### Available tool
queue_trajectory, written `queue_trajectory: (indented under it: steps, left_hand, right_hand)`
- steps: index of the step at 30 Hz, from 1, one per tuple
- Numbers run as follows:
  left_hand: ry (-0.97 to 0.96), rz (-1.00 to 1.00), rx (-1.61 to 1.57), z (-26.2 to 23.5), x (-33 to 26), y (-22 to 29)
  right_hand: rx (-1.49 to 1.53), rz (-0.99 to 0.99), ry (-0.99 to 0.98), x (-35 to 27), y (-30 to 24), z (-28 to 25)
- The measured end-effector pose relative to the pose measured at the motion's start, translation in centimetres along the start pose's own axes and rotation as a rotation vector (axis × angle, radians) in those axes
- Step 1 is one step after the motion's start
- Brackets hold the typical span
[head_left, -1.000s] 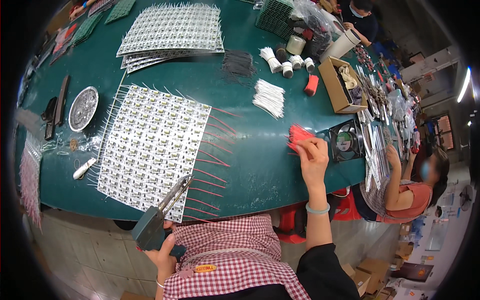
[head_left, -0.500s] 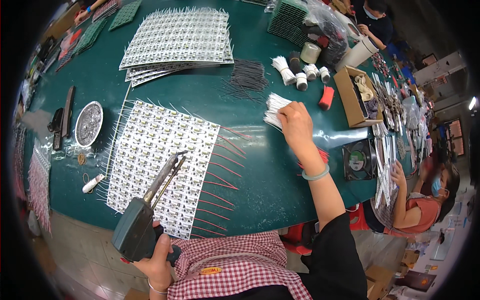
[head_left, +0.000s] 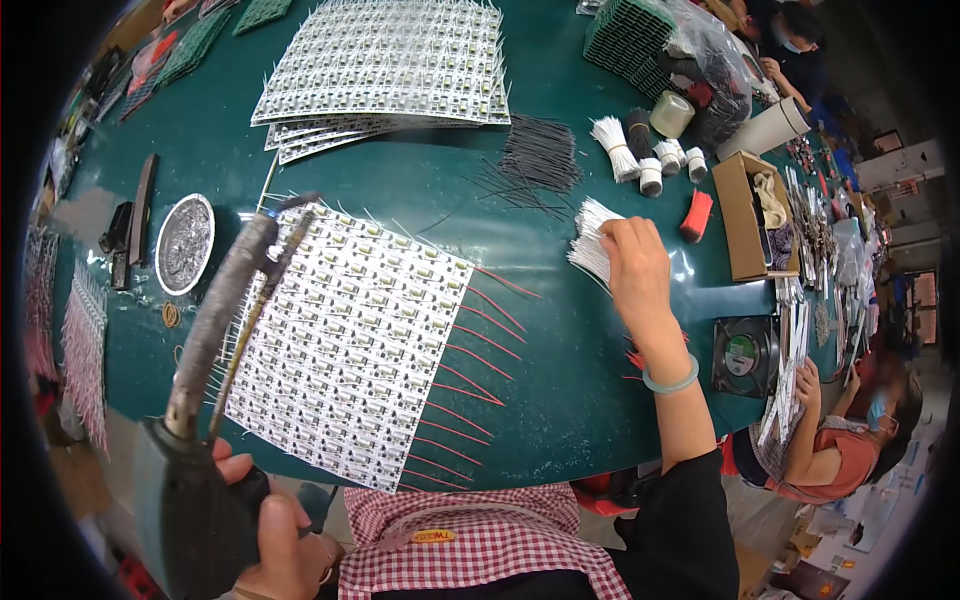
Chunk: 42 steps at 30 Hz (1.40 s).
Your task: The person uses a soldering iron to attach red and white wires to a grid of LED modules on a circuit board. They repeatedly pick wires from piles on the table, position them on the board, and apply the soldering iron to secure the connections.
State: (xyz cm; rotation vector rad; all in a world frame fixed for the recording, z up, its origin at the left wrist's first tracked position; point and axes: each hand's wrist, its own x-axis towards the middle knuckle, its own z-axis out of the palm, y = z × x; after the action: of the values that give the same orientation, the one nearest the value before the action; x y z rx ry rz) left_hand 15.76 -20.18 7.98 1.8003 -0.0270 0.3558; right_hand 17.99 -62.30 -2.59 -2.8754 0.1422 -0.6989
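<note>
My left hand (head_left: 268, 528) grips the dark handle of a soldering gun (head_left: 215, 345), whose long tip points up over the left edge of a white panel of small circuit boards (head_left: 350, 340) with red wires along its right side. My right hand (head_left: 635, 268) reaches across the green table (head_left: 560, 400) and rests on a bundle of white wires (head_left: 592, 240), fingers curled around some of them.
A stack of similar white panels (head_left: 385, 65) lies at the back. Black wires (head_left: 535, 160), taped wire bundles (head_left: 640, 150), a red brush (head_left: 697, 215), a cardboard box (head_left: 745, 215), a small fan (head_left: 745, 355) and a round metal dish (head_left: 185, 243) lie around. Another person (head_left: 850, 440) sits at right.
My right hand left the red wires at the table's right, moved up and left to the white wire bundle. My left hand raised the soldering gun nearer the camera.
</note>
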Motion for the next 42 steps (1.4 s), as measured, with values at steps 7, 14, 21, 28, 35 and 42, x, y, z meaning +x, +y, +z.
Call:
queue_trajectory:
  steps: [7,14,21,28,35,42]
  left_hand:
    - [0.004,-0.321,-0.174,4.8,0.0,1.2]
    - [-0.239,-0.524,-0.093,5.8,-0.6,-0.7]
    - [-0.217,-0.449,-0.186,7.0,-1.1,-2.0]
    - [-0.225,-0.654,-0.234,8.7,-0.3,-1.8]
    - [-0.35,-0.487,-0.132,9.4,-1.7,-4.0]
    - [-0.442,-0.205,-0.033,10.6,-1.3,-4.8]
  right_hand:
    - [-0.026,-0.115,-0.094,1.4,-1.6,-1.2]
    - [-0.332,-0.42,-0.318,3.5,-5.4,-1.9]
    - [-0.497,-0.501,-0.406,3.8,-7.7,1.5]
    - [0.106,-0.303,-0.139,1.9,-8.2,0.9]
    - [0.372,-0.211,0.027,-0.8,-9.0,4.5]
    - [0.375,-0.256,0.039,-0.9,-9.0,4.9]
